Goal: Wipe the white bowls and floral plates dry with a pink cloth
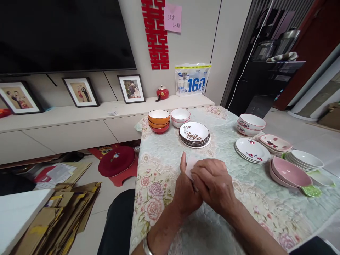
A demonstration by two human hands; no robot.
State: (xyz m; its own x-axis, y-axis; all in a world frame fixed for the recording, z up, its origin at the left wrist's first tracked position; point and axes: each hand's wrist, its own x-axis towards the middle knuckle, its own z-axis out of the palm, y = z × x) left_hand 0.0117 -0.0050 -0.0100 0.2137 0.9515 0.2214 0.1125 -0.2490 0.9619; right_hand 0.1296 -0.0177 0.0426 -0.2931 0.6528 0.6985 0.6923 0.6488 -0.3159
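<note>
Pale piece (190, 165) between my two grips, above the near part of the worktop

My right grip (212, 179) is clenched over the pale piece, fingers curled on its near side. My left grip (186, 191) touches it from the left, thumb pointing up; its other fingers are mostly hidden, so I cannot tell how far they close. A bangle (147, 246) circles my left wrist.

Just beyond my hands is a stack of brown-flowered plates (193, 131). Farther off, orange and red bowls (158, 119) stand left of pink-rimmed bowls (180, 116). On the right, from far to near, are patterned bowls (251, 124), red-flowered plates (252, 150) and pink dishes (290, 171), with small white bowls (306, 159) beyond the pink dishes. A flowered cloth (156, 191) covers the worktop (255, 209).
</note>
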